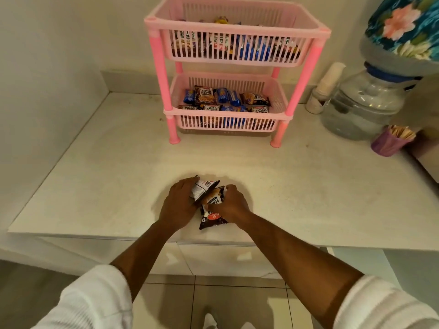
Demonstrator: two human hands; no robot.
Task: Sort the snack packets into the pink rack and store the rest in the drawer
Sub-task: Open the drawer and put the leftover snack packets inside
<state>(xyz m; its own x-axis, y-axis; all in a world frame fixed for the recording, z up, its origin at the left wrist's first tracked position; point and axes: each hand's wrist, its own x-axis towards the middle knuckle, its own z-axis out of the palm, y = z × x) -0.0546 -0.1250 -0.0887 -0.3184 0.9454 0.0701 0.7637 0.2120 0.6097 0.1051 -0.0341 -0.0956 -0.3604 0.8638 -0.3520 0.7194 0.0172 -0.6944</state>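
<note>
A small pile of dark salted-peanut packets [212, 205] lies on the white counter near its front edge. My left hand [178, 205] presses on the pile's left side, fingers curled around a packet. From the right, my right hand [231, 204] grips the pile. The pink two-tier rack [237, 29] stands at the back of the counter. Both its baskets hold several peanut packets and blue packets [223, 96]. A closed white drawer front [225, 260] sits under the counter edge below my hands.
A water dispenser [363, 108] with a floral-covered bottle stands at the back right, a stack of paper cups [325, 89] beside it. A purple cup of wooden sticks [389, 141] is in front of it. Walls close off the left and back.
</note>
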